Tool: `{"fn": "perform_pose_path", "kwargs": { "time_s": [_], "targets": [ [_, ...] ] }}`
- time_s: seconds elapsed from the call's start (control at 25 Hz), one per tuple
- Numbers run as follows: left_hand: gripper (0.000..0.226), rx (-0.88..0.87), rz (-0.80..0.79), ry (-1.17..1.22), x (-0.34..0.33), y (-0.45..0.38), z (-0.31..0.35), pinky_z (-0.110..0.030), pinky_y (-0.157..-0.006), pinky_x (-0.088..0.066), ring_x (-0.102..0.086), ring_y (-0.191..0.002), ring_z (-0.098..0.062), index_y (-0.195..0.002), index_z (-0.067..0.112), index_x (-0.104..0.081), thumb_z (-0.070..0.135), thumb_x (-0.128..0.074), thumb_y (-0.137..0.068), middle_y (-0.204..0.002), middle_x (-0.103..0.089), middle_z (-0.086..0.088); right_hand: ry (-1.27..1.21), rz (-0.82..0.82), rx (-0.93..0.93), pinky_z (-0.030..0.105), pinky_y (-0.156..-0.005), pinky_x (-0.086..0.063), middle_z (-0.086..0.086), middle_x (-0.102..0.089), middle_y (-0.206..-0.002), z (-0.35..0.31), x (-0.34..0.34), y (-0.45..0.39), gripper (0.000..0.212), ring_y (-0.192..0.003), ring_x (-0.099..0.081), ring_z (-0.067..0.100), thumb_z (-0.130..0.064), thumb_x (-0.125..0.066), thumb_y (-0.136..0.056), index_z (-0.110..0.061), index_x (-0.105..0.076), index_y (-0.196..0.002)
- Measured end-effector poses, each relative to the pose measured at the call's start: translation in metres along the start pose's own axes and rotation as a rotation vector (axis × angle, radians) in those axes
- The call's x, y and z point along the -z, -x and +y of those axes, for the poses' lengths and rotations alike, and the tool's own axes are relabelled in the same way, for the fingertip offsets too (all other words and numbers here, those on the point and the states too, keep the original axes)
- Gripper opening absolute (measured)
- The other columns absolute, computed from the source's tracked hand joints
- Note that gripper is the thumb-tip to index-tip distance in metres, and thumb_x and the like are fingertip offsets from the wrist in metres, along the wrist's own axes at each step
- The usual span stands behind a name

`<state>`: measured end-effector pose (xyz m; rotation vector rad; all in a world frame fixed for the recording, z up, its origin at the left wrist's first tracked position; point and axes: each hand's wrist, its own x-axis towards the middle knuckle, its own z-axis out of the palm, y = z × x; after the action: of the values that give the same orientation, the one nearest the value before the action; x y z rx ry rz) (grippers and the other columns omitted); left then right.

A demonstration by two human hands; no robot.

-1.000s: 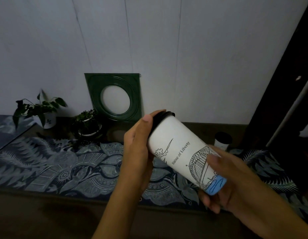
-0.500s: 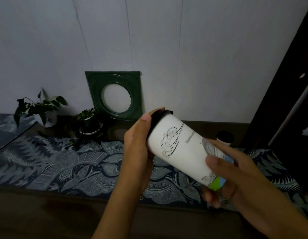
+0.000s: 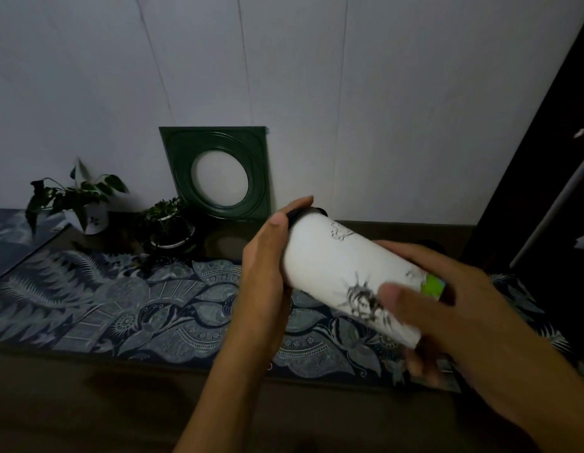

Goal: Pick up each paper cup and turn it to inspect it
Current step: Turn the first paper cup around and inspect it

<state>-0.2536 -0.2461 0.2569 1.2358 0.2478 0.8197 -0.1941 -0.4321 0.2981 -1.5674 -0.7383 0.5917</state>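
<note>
A white paper cup (image 3: 330,266) with a black lid and black line drawings lies tilted in the air, lid end up and to the left. My left hand (image 3: 263,276) cups the lid end, thumb over the black rim. My right hand (image 3: 447,308) grips the bottom end, thumb across the printed face near a green patch. The second cup that stood on the table behind is hidden by my right hand.
A dark table carries a blue patterned cloth (image 3: 121,302). Two potted plants (image 3: 78,201) (image 3: 166,223) stand at the back left. A green square frame with a round hole (image 3: 219,173) leans on the white wall. A dark door edge (image 3: 539,152) rises at the right.
The cup has rotated about its long axis: the "Statue of Liberty" text and drawing turned away and a new spiky drawing shows. The patch at its bottom end shows green instead of blue. Both hands shifted slightly.
</note>
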Motion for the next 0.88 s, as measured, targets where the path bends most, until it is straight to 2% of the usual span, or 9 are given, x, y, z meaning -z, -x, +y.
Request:
{"fn": "perform_pose_path", "kwargs": {
  "time_s": [0.12,0.24,0.32,0.4,0.48,0.56,0.64,0.8,0.88],
  "targets": [
    [0.044,0.028,0.009,0.045,0.001,0.001,-0.001,-0.03,-0.07,-0.061,-0.074,-0.098,-0.02,-0.112,0.027,-0.077,0.053,-0.051,-0.089,-0.11,-0.079,-0.006,-0.07,-0.074,-0.073,0.026,-0.036,-0.05,-0.004,-0.076,-0.091,-0.011,0.004,-0.003,0.043,-0.042,-0.062,0.017,-0.054,-0.076,-0.067,-0.048,-0.065,-0.108],
    [0.044,0.247,0.073,0.081,-0.001,0.003,-0.003,-0.035,-0.066,-0.062,-0.076,-0.093,-0.024,-0.108,0.021,-0.08,0.05,-0.049,-0.097,-0.106,-0.08,-0.01,0.701,0.006,0.41,0.016,-0.056,-0.058,-0.024,-0.064,-0.098,-0.015,0.005,-0.005,0.075,-0.07,-0.067,0.003,-0.056,-0.073,-0.065,-0.043,-0.045,-0.133],
    [0.05,0.367,0.06,0.141,-0.001,0.003,-0.002,-0.037,-0.071,-0.061,-0.076,-0.093,-0.026,-0.115,0.013,-0.077,0.05,-0.048,-0.099,-0.109,-0.08,-0.014,0.993,0.113,0.689,0.011,-0.066,-0.056,-0.014,-0.061,-0.106,-0.012,0.005,-0.005,0.074,-0.079,-0.061,0.0,-0.059,-0.068,-0.071,-0.023,-0.05,-0.133],
    [0.052,0.35,0.026,0.197,-0.002,0.005,-0.001,-0.036,-0.072,-0.062,-0.076,-0.094,-0.026,-0.119,0.012,-0.074,0.05,-0.044,-0.1,-0.112,-0.079,-0.014,0.832,0.149,0.569,0.008,-0.061,-0.055,-0.014,-0.066,-0.097,-0.021,0.005,-0.007,0.065,-0.064,-0.066,0.0,-0.066,-0.061,-0.071,-0.025,-0.056,-0.121],
    [0.047,0.203,-0.002,0.21,-0.004,0.008,-0.003,-0.033,-0.066,-0.061,-0.074,-0.094,-0.023,-0.122,0.02,-0.071,0.049,-0.042,-0.101,-0.112,-0.078,-0.008,0.439,0.135,0.308,0.012,-0.036,-0.048,-0.01,-0.071,-0.073,-0.027,0.005,-0.011,0.051,-0.048,-0.066,0.002,-0.062,-0.061,-0.064,-0.029,-0.059,-0.104],
    [0.042,0.037,0.011,0.16,-0.006,0.01,-0.007,-0.033,-0.062,-0.059,-0.072,-0.092,-0.02,-0.12,0.028,-0.07,0.047,-0.039,-0.099,-0.108,-0.076,-0.005,0.263,0.132,0.188,0.018,-0.033,-0.045,-0.004,-0.074,-0.07,-0.025,0.008,-0.014,0.046,-0.034,-0.058,0.007,-0.059,-0.063,-0.064,-0.028,-0.06,-0.098],
    [0.044,0.036,0.039,0.15,-0.008,0.011,-0.01,-0.033,-0.061,-0.059,-0.073,-0.091,-0.021,-0.114,0.027,-0.072,0.049,-0.039,-0.095,-0.106,-0.077,-0.007,0.311,0.162,0.254,0.016,-0.038,-0.048,-0.002,-0.073,-0.071,-0.023,0.007,-0.012,0.051,-0.042,-0.063,0.006,-0.063,-0.064,-0.068,-0.027,-0.059,-0.104],
    [0.052,0.406,-0.06,0.253,-0.011,0.016,-0.005,-0.041,-0.07,-0.064,-0.077,-0.098,-0.031,-0.107,0.02,-0.08,0.059,-0.05,-0.09,-0.113,-0.079,-0.016,0.724,0.253,0.665,-0.001,-0.065,-0.049,-0.014,-0.058,-0.093,-0.015,0.003,-0.01,0.056,-0.083,-0.059,-0.012,-0.055,-0.06,-0.081,-0.014,-0.056,-0.118],
    [0.049,0.338,-0.093,0.262,-0.012,0.018,-0.007,-0.043,-0.07,-0.063,-0.075,-0.101,-0.03,-0.117,0.024,-0.076,0.057,-0.048,-0.094,-0.118,-0.077,-0.011,0.643,0.286,0.658,0.0,-0.058,-0.05,-0.017,-0.058,-0.089,-0.017,0.004,-0.011,0.045,-0.079,-0.063,-0.012,-0.05,-0.059,-0.082,-0.015,-0.055,-0.11]
  ]
}}
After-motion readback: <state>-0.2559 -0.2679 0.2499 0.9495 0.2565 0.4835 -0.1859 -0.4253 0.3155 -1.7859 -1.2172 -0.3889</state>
